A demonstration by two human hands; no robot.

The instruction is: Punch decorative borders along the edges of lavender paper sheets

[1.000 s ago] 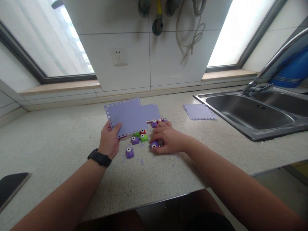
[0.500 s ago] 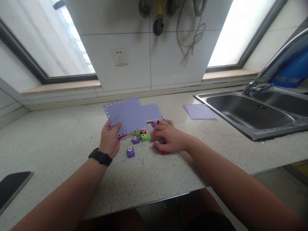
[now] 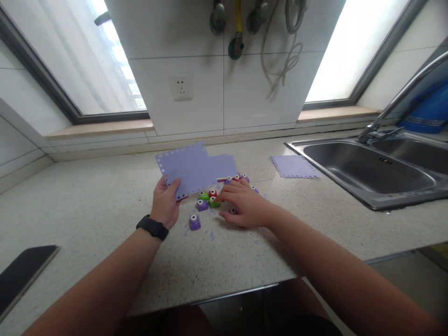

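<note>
My left hand [image 3: 166, 204] is closed on the lower corner of a lilac paper sheet [image 3: 187, 169] with punched holes along its edges, held tilted above the counter. My right hand [image 3: 245, 206] lies over a cluster of small punches, fingers curled, with its fingertips touching a green punch [image 3: 213, 202]. A purple punch [image 3: 233, 211] shows under its fingers. Close by stand a red punch [image 3: 212, 192], another green punch [image 3: 202, 195] and two purple punches [image 3: 202, 205] [image 3: 194, 222]. More small punches [image 3: 236, 178] sit behind the hand.
A second lilac sheet [image 3: 226, 165] lies behind the held one; a third punched sheet [image 3: 294, 166] lies beside the steel sink [image 3: 371, 169] at right. A dark flat object [image 3: 23, 273] rests at the counter's left front. Paper bits dot the speckled counter [image 3: 87, 210].
My right hand has shifted left across the punches, from the purple and red ones toward the green one. The left hand keeps hold of the sheet. The view has moved slightly.
</note>
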